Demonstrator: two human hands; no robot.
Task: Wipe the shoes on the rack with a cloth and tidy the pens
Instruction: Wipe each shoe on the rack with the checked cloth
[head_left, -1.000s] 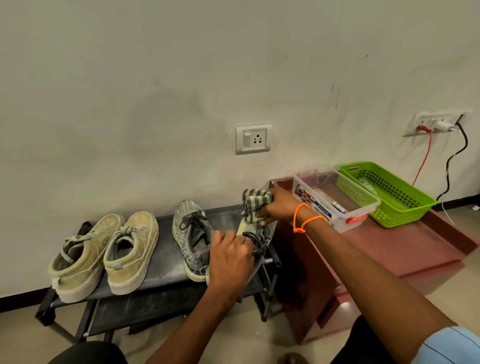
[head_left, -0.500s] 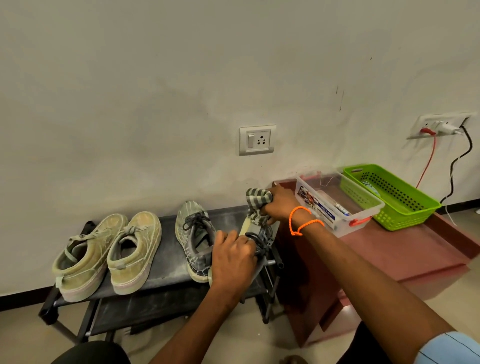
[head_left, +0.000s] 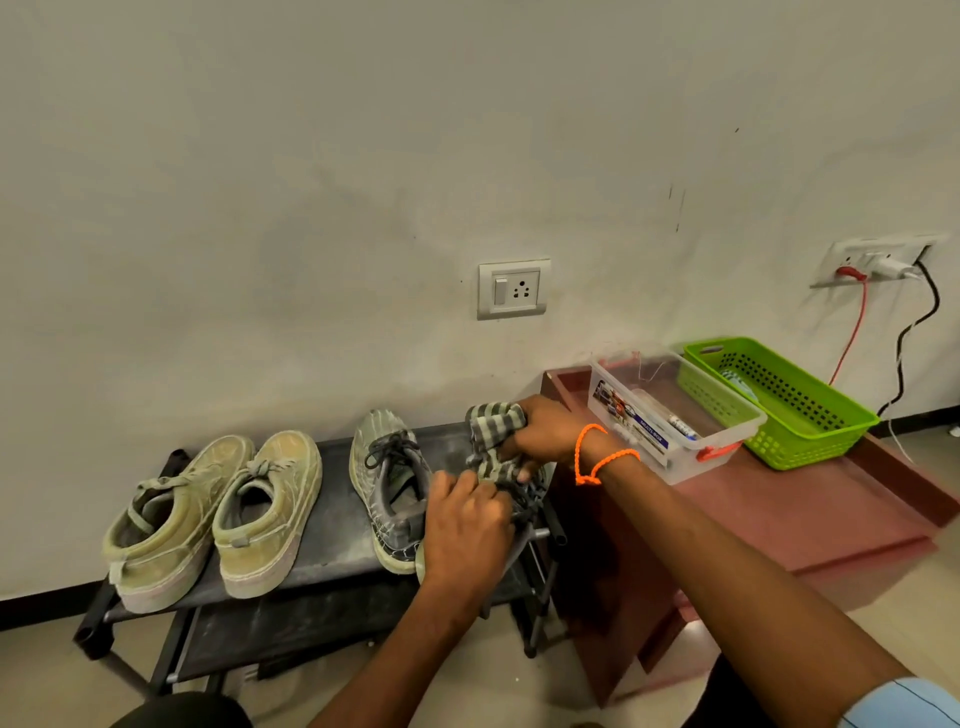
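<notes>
I am on the fourth shoe (head_left: 524, 493), the grey sneaker at the right end of the rack (head_left: 332, 556), mostly hidden under my hands near the centre of the frame. My right hand (head_left: 540, 434) grips the striped cloth (head_left: 491, 441) bunched against the shoe's front; my left hand (head_left: 462, 525) is curled over its heel end, holding it down. Its mate, the other grey sneaker (head_left: 389, 483), sits just left of it, and the two tan sneakers (head_left: 213, 514) stand at the rack's left end; I cannot tell from their look which have been wiped. I judge the wiping to be in its last part, with the pens still to do: one marker (head_left: 681, 426) lies in the clear plastic box (head_left: 675, 415) at centre right, beside the green basket (head_left: 779, 400).

The shoe sits at the rack's right edge, close against the red-brown cabinet (head_left: 779, 514), so room to the right is tight; the wall (head_left: 363, 182) closes the far side. The near side, toward me, is free.
</notes>
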